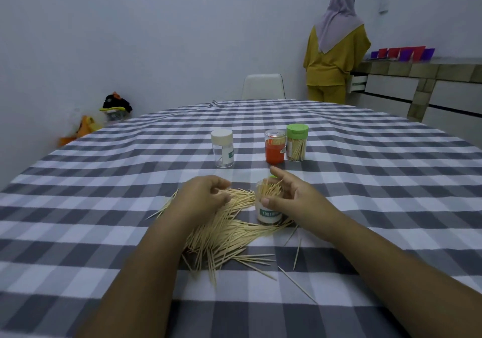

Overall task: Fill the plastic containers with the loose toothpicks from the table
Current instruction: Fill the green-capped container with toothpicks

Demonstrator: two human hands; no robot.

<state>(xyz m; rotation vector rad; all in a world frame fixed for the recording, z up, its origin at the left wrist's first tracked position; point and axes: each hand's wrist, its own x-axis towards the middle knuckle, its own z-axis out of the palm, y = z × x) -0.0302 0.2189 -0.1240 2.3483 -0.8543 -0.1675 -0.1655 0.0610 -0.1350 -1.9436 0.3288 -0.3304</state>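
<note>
Checked cloth (365,181) mid-frame: two jars (297,142) look full, one (222,148) empty; right hand (294,197) grasps the part-filled jar (268,204), left hand (206,194) probably pinches from the big pile (224,233).

Four plastic containers (269,202) — toothpicks (224,236) beyond counting — two hands (203,194).

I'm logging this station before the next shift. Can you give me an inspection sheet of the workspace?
Surface: checked tablecloth on the table.
Job's things: loose toothpicks piled; open container partly filled; white-lidded container looks empty; green-lidded container full; orange container.
Clutter: nothing seen.
Grippers: left hand curled over the pile; right hand grips the open container.
Cables: nothing seen.
Surroundings: white chair; person at a counter.
</note>
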